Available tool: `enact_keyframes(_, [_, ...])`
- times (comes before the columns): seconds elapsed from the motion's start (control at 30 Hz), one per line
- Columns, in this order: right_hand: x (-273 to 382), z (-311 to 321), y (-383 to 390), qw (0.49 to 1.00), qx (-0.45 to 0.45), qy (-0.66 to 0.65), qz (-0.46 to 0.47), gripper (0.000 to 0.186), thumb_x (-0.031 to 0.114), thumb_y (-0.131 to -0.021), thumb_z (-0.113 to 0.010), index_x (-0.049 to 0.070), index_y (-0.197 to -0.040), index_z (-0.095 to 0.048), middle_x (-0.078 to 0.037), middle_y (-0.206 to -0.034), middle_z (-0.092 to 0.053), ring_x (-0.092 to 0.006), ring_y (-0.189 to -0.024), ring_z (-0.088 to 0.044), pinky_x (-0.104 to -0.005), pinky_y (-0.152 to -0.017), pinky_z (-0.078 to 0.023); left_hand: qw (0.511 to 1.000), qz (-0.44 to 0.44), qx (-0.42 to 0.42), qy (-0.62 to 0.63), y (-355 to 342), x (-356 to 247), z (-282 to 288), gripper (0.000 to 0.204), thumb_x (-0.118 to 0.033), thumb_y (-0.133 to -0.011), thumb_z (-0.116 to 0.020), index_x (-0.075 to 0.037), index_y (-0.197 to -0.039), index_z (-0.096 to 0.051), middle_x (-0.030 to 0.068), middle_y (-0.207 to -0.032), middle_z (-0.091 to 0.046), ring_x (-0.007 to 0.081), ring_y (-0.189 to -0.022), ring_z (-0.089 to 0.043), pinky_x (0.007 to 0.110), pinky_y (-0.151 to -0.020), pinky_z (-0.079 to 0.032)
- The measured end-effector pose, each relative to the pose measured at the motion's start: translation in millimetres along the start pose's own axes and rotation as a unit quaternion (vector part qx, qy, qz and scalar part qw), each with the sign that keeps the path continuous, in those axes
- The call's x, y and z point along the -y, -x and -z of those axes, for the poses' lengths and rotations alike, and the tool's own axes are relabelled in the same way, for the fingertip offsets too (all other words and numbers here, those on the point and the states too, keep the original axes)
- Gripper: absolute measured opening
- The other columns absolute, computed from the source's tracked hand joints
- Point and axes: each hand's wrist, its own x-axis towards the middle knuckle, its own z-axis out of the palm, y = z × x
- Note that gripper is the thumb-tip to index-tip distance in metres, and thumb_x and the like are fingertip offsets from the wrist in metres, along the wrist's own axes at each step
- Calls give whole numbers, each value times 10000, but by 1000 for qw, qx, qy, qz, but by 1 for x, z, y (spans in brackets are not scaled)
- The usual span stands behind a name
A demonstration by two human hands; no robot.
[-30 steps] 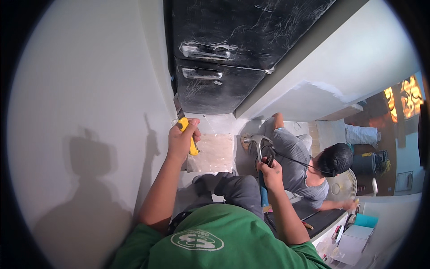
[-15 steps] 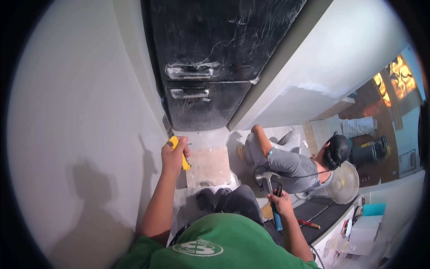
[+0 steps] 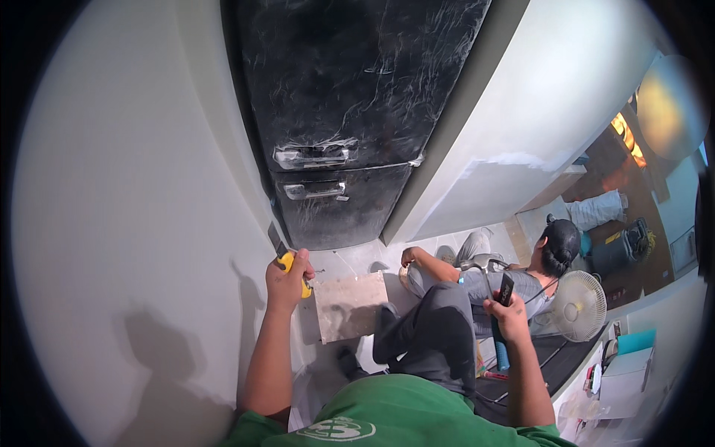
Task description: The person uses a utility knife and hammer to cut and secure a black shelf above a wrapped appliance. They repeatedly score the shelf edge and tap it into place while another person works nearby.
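Observation:
My left hand (image 3: 287, 281) is closed around a yellow-handled tool (image 3: 286, 261), whose flat dark blade points up beside the left wall. In my right hand (image 3: 512, 316) is a claw hammer (image 3: 500, 346) with a blue grip, its metal head up. The same hand also holds a dark, flat piece (image 3: 506, 289), whose kind I cannot make out. Ahead of me stands a dark two-door refrigerator (image 3: 335, 97), apparently wrapped in dusty, wrinkled film. Both tools are apart from it. My bent leg (image 3: 436, 328) is raised between my arms.
A person in grey (image 3: 521, 287) sits low at the right, close beyond the hammer. Behind them is a white fan (image 3: 577, 305). A square board or tile (image 3: 350, 305) lies on the floor. The left wall (image 3: 134, 186) and a right partition (image 3: 514, 119) flank the refrigerator.
My leg has come up and the hammer has shifted right, now overlapping the seated person. The yellow-handled tool has turned, bringing its dark blade into sight. The view has shifted slightly.

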Motion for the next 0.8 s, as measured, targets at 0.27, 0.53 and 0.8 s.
enact_keyframes(0.27, [-20,1,-57,999,49,9,-21,164,8,-813,-722,12,-906,-587,6,-808,-604,-87,-697,-585,-255,-629,-468,994,-93,19,-63,-20,-65,5,313,-241,-1009,-611,8,-820,-627,68,-774,-667,138,-714,-627,283,-704,-515])
enact_keyframes(0.53, [3,-61,-204,949,239,207,6,188,123,-799,-774,14,-879,-643,28,-743,-595,-91,-701,-534,-294,-645,-463,935,-250,-121,-219,-44,-118,70,167,-159,-952,-608,-13,-886,-655,116,-925,-651,209,-882,-604,344,-796,-492])
enact_keyframes(0.8, [113,-132,-396,760,492,409,116,399,321,-817,-734,6,-1056,-687,-215,-920,-699,-326,-860,-669,-427,-810,-509,909,-276,-207,-235,-56,-127,78,286,-267,-919,-723,-36,-816,-590,70,-760,-602,174,-695,-604,329,-628,-522])
